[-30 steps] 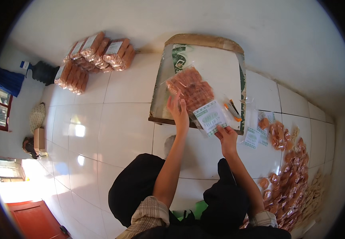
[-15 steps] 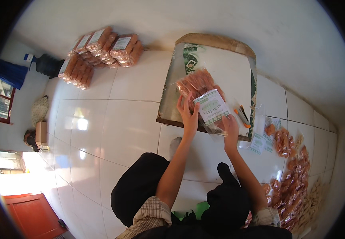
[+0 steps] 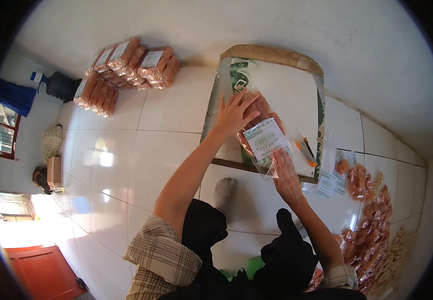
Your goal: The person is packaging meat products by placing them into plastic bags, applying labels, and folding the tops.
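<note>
Both hands press flat, fingers spread, on a clear bag [image 3: 259, 132] of orange snacks with a white-green label [image 3: 266, 141], lying on a board [image 3: 296, 90]. The left hand [image 3: 234, 115] rests at its 10 o'clock, the right hand [image 3: 285, 175] at 5 o'clock. Similar stacked bags [image 3: 126, 67] lie on the floor at 10 o'clock.

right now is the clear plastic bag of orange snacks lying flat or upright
Lying flat: the clear plastic bag of orange snacks rests label-up on the board under both hands.

You have 1 view only, a wide fisheye camera worn on your head, so no second view overlaps it. It looks steeply down onto the white tiled floor [image 3: 141, 150] from above your knees. Your 2 forearms enter from the lower edge, and the flat cardboard work board [image 3: 296, 85] lies near, just above centre. Straight tile joints bend toward the dark round rim.
</note>
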Motion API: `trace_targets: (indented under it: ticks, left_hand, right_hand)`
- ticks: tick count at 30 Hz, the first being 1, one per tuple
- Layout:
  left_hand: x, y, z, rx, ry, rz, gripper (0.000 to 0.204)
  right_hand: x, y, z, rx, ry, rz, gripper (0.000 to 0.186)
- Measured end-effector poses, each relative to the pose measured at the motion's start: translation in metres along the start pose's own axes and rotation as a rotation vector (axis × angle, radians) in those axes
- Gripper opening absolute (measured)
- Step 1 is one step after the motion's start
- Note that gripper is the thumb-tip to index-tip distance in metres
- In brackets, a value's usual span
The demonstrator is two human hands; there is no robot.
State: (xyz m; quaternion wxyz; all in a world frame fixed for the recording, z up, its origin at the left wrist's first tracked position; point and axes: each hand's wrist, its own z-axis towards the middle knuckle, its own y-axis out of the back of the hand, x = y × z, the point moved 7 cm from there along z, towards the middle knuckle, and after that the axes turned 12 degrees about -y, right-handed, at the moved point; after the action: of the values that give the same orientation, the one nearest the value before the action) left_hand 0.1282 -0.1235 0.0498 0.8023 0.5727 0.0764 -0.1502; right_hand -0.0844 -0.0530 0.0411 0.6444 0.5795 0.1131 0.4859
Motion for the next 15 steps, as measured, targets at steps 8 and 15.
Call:
trace_targets:
  ticks: [8, 15]
  left_hand:
    - [0.010, 0.004, -0.009, -0.075, 0.097, -0.134, 0.065]
    - [0.005, 0.008, -0.006, -0.099, 0.183, -0.204, 0.066]
  right_hand:
    - [0.005, 0.009, 0.038, 0.003, 0.057, -0.053, 0.047]
    - [-0.010, 0.001, 0.041, 0.011, 0.155, -0.068, 0.045]
